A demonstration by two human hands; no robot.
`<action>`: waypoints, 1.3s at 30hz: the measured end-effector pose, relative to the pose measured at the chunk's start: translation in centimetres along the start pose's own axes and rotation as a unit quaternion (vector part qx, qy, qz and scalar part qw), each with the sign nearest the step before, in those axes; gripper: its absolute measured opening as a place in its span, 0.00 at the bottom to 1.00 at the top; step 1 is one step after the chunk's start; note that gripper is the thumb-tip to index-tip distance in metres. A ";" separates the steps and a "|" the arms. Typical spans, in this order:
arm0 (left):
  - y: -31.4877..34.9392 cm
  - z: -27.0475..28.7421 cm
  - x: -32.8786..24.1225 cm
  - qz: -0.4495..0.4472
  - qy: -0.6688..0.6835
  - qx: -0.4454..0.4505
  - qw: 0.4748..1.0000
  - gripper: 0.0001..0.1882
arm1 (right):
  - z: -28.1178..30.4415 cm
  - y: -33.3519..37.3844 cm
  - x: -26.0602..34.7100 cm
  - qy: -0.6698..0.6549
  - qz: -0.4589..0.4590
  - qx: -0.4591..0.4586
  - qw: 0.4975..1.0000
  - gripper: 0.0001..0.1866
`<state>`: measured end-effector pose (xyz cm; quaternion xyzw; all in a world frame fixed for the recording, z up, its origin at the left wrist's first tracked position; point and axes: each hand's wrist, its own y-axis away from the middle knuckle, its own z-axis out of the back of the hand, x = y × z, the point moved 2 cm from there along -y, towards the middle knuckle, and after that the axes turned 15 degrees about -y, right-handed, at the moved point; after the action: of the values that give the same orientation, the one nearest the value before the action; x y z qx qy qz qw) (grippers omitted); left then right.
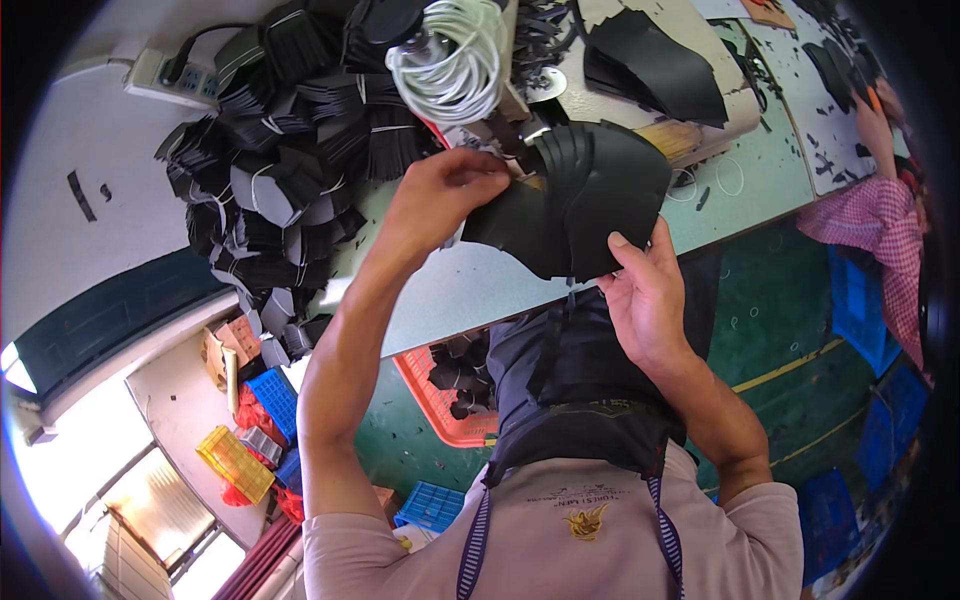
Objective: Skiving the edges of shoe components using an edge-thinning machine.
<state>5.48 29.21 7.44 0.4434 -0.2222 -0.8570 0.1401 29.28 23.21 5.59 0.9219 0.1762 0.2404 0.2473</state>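
My right hand [648,300] grips the lower right edge of a curved black sheet piece [615,190], leather-like, with the thumb on top. Against it on the left lies another black piece [520,225], and several layered edges fan out above. My left hand [440,200] is closed, thumb and fingers pinched together at the upper left edge of the pieces. What sits between those fingertips is hidden. Just beyond them stands a small machine, partly covered by a coil of pale tubing [450,70]. A narrow black strip [560,310] hangs from the pieces below the table edge.
Tied bundles of black pieces [290,150] are heaped at the left. More black sheets [655,65] lie on the cream surface at the back right. A co-worker's hand [875,130] is at the far right. Below the table is an orange basket [425,400] with black pieces.
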 end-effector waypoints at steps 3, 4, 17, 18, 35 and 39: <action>1.0 0.0 -0.1 0.034 -0.008 0.054 0.998 0.15 | -0.4 0.4 0.3 -0.014 0.019 -0.012 1.000 0.21; 0.9 -0.1 -0.1 0.034 -0.008 0.052 0.998 0.15 | -0.5 0.4 0.1 -0.014 0.018 -0.009 1.000 0.21; -0.3 -1.9 -0.9 -0.002 0.025 -0.043 0.999 0.13 | -0.3 0.4 -0.2 -0.017 0.002 0.007 1.000 0.26; 0.9 -1.6 -0.3 0.017 0.039 -0.020 0.999 0.15 | -0.3 0.5 -0.2 -0.014 0.010 0.003 1.000 0.26; 18.0 -6.8 3.8 0.018 0.043 0.332 0.942 0.36 | 1.4 7.5 -0.4 0.515 -0.131 0.420 0.735 0.32; 20.9 -6.0 5.1 0.165 0.248 0.178 0.938 0.31 | 1.8 7.8 1.4 0.547 -0.146 0.417 0.711 0.30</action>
<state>8.41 7.49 11.41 0.6164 -0.3995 -0.6313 0.2490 32.98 16.76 8.93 0.6013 0.4956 0.5655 -0.2701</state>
